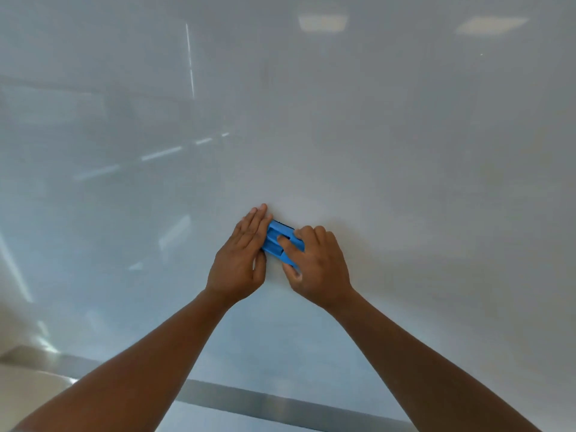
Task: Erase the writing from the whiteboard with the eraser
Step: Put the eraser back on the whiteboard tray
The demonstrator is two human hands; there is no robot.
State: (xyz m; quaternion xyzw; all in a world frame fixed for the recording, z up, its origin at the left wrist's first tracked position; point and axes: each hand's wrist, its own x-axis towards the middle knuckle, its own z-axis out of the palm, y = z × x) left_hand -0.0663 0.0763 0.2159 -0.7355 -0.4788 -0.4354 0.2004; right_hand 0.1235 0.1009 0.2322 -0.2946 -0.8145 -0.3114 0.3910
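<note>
A glossy whiteboard [343,120] fills almost the whole view; I see no writing on it, only reflections of ceiling lights. A blue eraser [276,236] lies pressed flat against the board near the middle. My right hand [318,263] grips the eraser from the right, fingers curled over its back and thumb under its lower edge. My left hand [241,260] rests flat against the eraser's left side with its fingers straight and together, touching both the eraser and the board. Much of the eraser is hidden by my fingers.
A metal frame strip [249,400] runs along the board's bottom edge. A pale surface [25,391] shows at the lower left corner below the frame.
</note>
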